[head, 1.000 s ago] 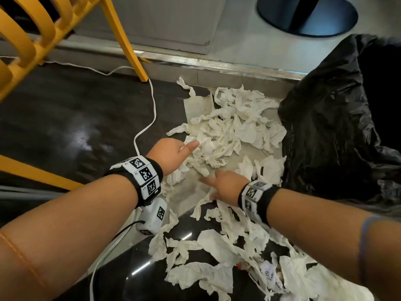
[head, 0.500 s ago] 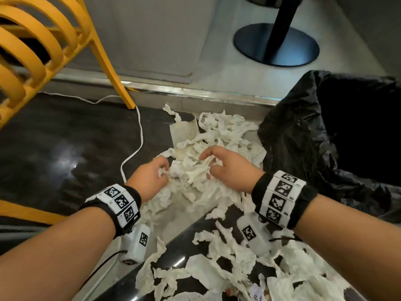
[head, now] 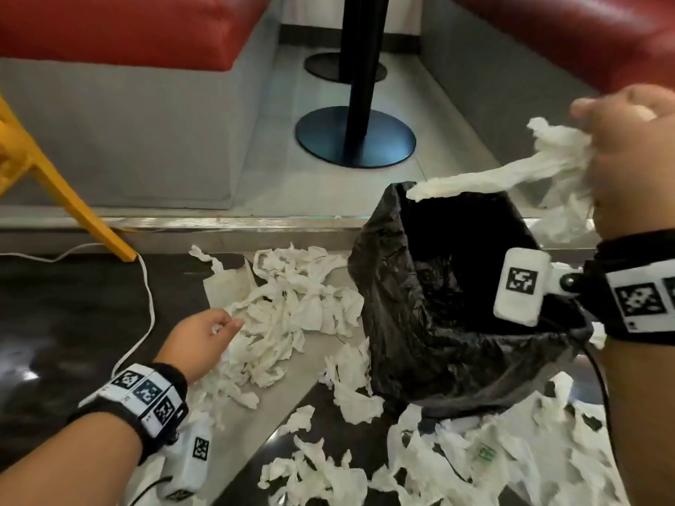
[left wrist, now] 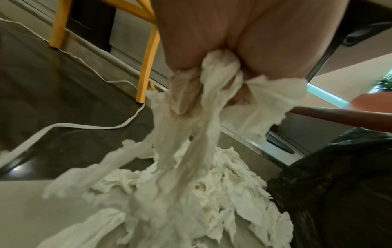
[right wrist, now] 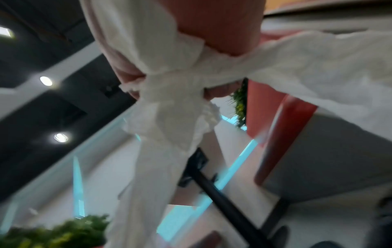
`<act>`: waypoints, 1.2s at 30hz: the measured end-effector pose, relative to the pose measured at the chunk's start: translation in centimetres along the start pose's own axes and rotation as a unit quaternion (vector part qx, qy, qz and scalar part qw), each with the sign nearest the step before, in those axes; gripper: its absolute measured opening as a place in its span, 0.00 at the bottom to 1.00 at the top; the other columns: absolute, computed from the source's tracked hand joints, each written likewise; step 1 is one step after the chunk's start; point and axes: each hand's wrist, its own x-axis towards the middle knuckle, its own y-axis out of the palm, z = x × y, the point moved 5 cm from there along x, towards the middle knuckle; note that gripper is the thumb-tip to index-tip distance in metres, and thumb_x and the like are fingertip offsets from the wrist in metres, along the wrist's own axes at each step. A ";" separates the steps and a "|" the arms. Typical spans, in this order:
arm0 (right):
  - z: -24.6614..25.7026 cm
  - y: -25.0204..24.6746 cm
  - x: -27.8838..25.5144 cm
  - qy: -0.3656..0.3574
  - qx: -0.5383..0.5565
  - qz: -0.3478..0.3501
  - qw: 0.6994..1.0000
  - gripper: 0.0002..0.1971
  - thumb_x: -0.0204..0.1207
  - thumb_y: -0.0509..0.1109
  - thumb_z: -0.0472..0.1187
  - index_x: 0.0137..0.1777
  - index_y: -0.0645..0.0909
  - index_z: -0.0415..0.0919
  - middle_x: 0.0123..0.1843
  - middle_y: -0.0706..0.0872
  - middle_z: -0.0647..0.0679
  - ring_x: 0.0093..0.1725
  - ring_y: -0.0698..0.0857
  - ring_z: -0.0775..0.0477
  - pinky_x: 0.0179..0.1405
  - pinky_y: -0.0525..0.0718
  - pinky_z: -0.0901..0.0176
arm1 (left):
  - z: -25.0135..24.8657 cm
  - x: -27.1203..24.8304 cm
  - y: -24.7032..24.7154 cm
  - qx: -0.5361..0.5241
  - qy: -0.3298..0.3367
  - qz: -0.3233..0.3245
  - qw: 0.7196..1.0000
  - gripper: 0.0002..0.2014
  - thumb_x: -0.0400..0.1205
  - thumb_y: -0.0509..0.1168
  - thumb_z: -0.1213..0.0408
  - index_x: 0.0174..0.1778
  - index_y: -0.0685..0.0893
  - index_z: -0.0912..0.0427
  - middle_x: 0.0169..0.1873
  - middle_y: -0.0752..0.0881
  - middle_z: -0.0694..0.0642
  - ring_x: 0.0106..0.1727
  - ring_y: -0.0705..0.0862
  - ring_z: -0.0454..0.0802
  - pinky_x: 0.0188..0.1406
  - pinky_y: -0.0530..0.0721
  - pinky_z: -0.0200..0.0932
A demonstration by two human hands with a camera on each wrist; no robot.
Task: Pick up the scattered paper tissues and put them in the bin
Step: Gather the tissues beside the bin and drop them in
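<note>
The bin [head: 456,297] stands open beside the tissue pile [head: 292,308] on the floor. Half a second ago both hands dug there; now the right hand [head: 628,155] clutches a bunch [head: 511,173] above the bin, ready to drop, while the left hand [head: 201,341] grips more tissue.

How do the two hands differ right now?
The right hand is raised above the black bin bag, while the left hand is low at the floor pile. The right's tissues hang clear; the left's trail into the pile. Both hands grip tissues.
</note>
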 end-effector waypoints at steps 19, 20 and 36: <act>-9.5 -2.8 -1.4 0.140 -0.112 0.101 0.979 0.10 0.64 0.70 0.57 0.44 0.83 0.57 0.47 0.87 0.54 0.51 0.86 0.48 0.58 0.85 0.38 | -32.3 0.6 1.6 -0.443 0.226 0.209 0.842 0.18 0.70 0.55 0.62 0.57 0.68 0.57 0.45 0.70 0.54 0.49 0.71 0.49 0.56 0.70 0.38; -9.2 -3.2 -1.6 0.136 -0.107 0.091 0.981 0.11 0.65 0.70 0.56 0.45 0.83 0.56 0.49 0.88 0.52 0.51 0.86 0.48 0.56 0.85 0.37 | -33.2 0.4 3.3 -0.399 0.249 0.223 0.854 0.23 0.73 0.58 0.59 0.64 0.66 0.58 0.52 0.72 0.55 0.53 0.73 0.47 0.59 0.71 0.33; -2.3 14.5 -20.1 -0.160 -0.155 0.512 0.830 0.05 0.74 0.72 0.43 0.46 0.87 0.53 0.37 0.82 0.64 0.35 0.79 0.63 0.39 0.74 0.77 | -2.2 -4.1 2.3 0.331 0.286 0.239 0.867 0.09 0.80 0.62 0.56 0.55 0.82 0.48 0.51 0.83 0.50 0.50 0.83 0.51 0.51 0.81 0.47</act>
